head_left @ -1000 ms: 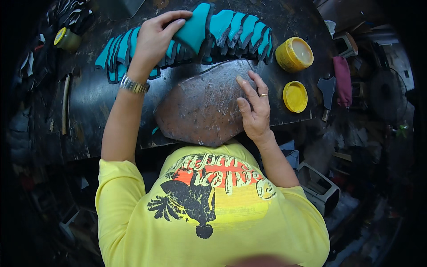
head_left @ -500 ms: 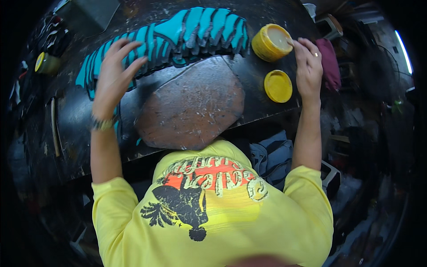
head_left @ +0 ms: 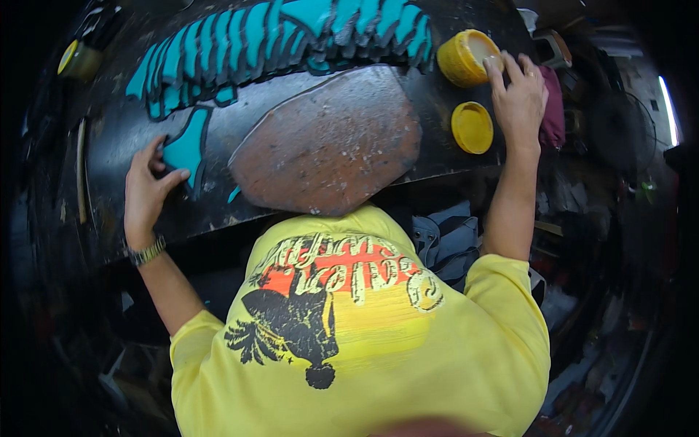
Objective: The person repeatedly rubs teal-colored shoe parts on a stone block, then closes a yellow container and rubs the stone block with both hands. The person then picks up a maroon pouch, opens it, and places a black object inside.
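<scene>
On the left of the dark table my left hand (head_left: 148, 191) is open, thumb and fingers apart, at the left edge of a single teal piece (head_left: 189, 148) with dark edges. Its thumb meets the lower part of that piece. My right hand (head_left: 520, 105) is at the rim of a yellow tub (head_left: 460, 62) of pale, cloudy stuff, fingers bent and closed; what they pinch is hidden. The tub's round yellow lid (head_left: 472, 128) lies on the table just below it. Between my hands lies a brown, many-sided board (head_left: 328, 142), scuffed and spotted.
A long overlapping row of teal, dark-edged pieces (head_left: 255, 40) runs along the far side. A yellow-lidded jar (head_left: 76, 60) stands far left, above a thin wooden stick (head_left: 81, 171). Maroon cloth (head_left: 553, 116) hangs right of my right hand. A grey bag (head_left: 444, 240) is below the table edge.
My left hand has moved from the teal row down and left to the single piece, now in fuller view. My right hand stays at the tub. The whole view has shifted a little.
</scene>
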### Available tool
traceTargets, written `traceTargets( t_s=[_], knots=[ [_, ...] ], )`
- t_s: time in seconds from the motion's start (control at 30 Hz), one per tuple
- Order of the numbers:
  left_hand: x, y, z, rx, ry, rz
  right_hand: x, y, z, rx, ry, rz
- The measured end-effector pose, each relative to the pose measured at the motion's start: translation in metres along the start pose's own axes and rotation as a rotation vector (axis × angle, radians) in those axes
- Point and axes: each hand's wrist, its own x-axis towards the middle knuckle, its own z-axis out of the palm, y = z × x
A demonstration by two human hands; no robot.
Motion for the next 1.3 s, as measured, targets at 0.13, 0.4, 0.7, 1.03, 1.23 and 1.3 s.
traceTargets(
  t_s=[0.13,0.4,0.7,1.03,1.23,1.3],
  knots=[
    [0.009,0.001,0.000,-0.011,-0.013,0.097,-0.036,-0.023,-0.016,-0.165,-0.112,-0.042],
    [0.019,0.011,-0.001,0.009,-0.104,0.065,-0.077,-0.099,-0.049,0.889,-0.325,-0.035],
    [0.023,0.011,0.000,0.056,-0.071,0.096,-0.088,-0.140,-0.042,1.092,-0.381,-0.110],
    [0.013,0.013,-0.005,-0.096,-0.051,0.021,-0.094,-0.133,-0.030,1.088,-0.181,-0.119],
    [-0.007,0.060,-0.024,-0.726,-0.017,0.165,-0.093,-0.130,-0.028,1.199,-0.189,-0.056],
    [0.003,0.081,-0.004,-0.671,-0.073,0.350,-0.089,-0.136,-0.025,1.271,-0.182,-0.103]
  ],
)
